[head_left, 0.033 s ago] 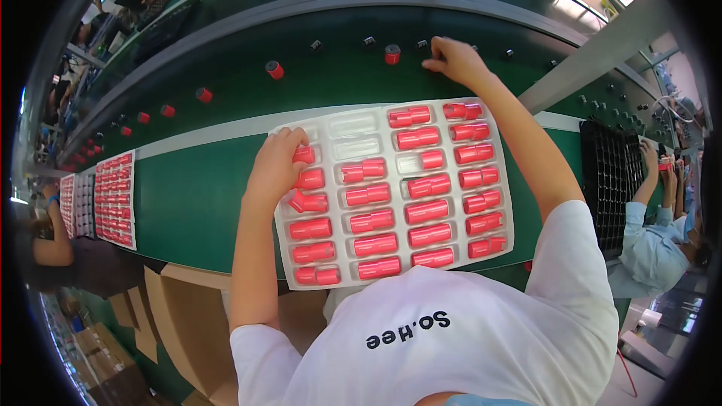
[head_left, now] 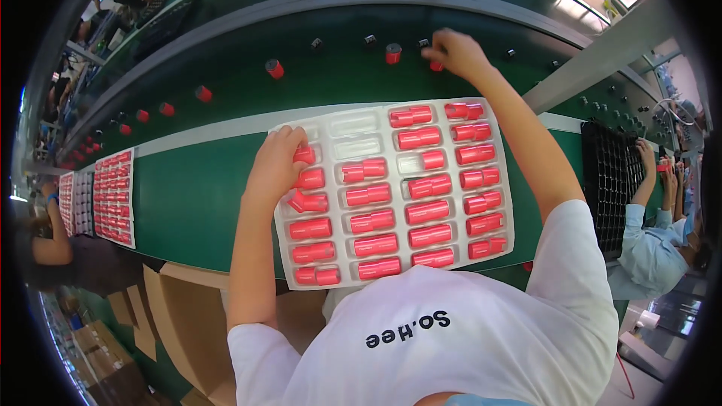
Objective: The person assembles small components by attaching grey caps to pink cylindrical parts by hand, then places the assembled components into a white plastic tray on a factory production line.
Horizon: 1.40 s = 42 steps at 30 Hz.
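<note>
A white moulded tray lies in front of me, its pockets mostly filled with glossy red plastic cylinders, some in two joined parts. At the tray's upper left, the fingers of my left hand close on a red cylinder in a pocket. Out over the dark green belt, my right hand is curled, with another red cylinder showing under its fingers, mostly hidden. Just left of its fingertips is a small dark piece. A red cylinder with a dark top stands farther left.
More red cylinders and small dark pieces are spaced along the belt. Filled trays lie to the left by another person. A black gridded tray and a co-worker stand right. An open cardboard box sits below the bench.
My right hand has lifted slightly away from me, and the red cylinder beneath it now shows. My left hand has stayed where it was.
</note>
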{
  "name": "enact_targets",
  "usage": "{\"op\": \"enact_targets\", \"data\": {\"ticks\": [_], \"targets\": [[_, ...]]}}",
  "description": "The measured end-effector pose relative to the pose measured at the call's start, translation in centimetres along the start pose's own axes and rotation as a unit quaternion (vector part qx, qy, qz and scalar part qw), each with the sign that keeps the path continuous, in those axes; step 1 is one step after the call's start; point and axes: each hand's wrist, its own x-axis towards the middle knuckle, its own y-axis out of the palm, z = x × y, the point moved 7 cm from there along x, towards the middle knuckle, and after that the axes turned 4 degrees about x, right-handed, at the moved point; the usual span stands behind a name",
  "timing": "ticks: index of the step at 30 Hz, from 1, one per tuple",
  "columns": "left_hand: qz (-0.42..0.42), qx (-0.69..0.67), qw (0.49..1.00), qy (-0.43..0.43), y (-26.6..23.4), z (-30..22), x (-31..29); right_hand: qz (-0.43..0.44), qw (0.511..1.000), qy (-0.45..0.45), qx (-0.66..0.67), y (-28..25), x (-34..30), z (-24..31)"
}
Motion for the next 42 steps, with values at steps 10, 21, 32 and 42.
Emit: {"op": "enact_targets", "data": {"ticks": [10,21,32,42], "targets": [[-0.039,-0.009,0.995,0.087,0.3,-0.3,0.5,0.129,0.989,-0.066,0.012,2.3,6.8,0.2],[-0.13,-0.572,0.805,0.089,-1.7,-8.7,-1.1,0.003,0.821,-0.119,0.559,-6.7,-8.6,18.2],[-0.264,-0.537,0.798,0.066,-2.6,-11.2,-4.4,-0.193,0.848,-0.12,0.478,-8.0,-13.1,20.7],[-0.291,-0.528,0.794,0.075,-1.5,-11.2,-5.5,-0.148,0.897,-0.139,0.393,-7.2,-15.5,21.1]]}}
